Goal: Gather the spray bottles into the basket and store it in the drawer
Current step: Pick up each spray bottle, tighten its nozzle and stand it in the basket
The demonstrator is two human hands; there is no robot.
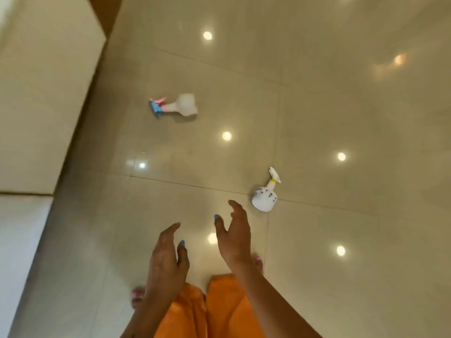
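Two spray bottles lie on their sides on the glossy beige floor. The clear one with a pink and blue trigger head (179, 106) is farther off, left of centre. Nearer on the right lies a white dotted bottle with a white nozzle and yellow band (266, 195). My left hand (167, 262) and my right hand (235, 236) hover in front of me with relaxed fingers, holding nothing. The right hand's fingertips are a short way left of the white bottle, apart from it. No basket or drawer is in view.
A pale counter or cabinet top (36, 93) runs along the left edge, with a brown strip behind it. Ceiling lights reflect off the floor tiles. My orange trousers (219, 311) and feet show at the bottom.
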